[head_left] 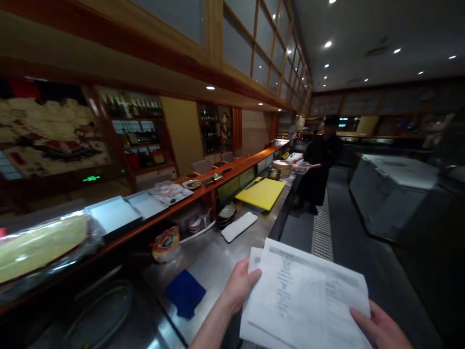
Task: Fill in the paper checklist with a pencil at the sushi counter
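Note:
Printed paper sheets [308, 295], at least two of them overlapping, are held up in front of me at the lower right. My left hand [241, 283] pinches their left edge, thumb on top. On the right edge my right hand [379, 325] grips them too, its thumb lying over the front. The print is too blurred to read. Left of the sheets, a folded dark blue cloth [185, 293] lies on the steel counter [214, 259].
Along the counter are a food packet [166, 245], a long white plate [239, 227], stacked bowls [227, 212] and a yellow cutting board [260, 193] with a knife. A co-worker in black [321, 160] stands further down the aisle. A white chest freezer [392, 194] stands right.

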The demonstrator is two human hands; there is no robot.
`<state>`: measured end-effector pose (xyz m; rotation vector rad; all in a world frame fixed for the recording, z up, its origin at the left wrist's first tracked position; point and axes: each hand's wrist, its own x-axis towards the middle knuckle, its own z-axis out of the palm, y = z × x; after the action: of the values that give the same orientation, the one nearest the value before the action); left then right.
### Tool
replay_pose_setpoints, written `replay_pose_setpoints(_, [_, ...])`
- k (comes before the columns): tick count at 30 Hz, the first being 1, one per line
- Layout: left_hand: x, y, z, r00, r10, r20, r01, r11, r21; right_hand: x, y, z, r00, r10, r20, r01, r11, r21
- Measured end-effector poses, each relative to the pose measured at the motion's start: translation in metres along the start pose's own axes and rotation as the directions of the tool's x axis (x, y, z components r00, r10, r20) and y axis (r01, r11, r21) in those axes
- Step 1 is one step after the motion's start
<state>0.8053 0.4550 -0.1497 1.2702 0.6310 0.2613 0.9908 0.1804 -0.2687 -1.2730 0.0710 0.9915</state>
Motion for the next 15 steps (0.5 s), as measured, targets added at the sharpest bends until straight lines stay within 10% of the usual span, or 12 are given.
replay_pose_setpoints(7, [0.218, 0.049, -0.005, 0.995, 0.062, -0.078, -0.059, 0.997, 0.039, 0.227, -0.117, 0.032, 0.988, -0.143, 0.065, 0.134, 0.984, 0.120])
replay_pose_setpoints(15, [0.389, 0.112, -0.036, 0.928, 0.172, -0.329, -0.152, 0.985, 0.086, 0.457, -0.240, 0.069, 0.965, -0.157, 0.209, 0.154, 0.988, 0.032])
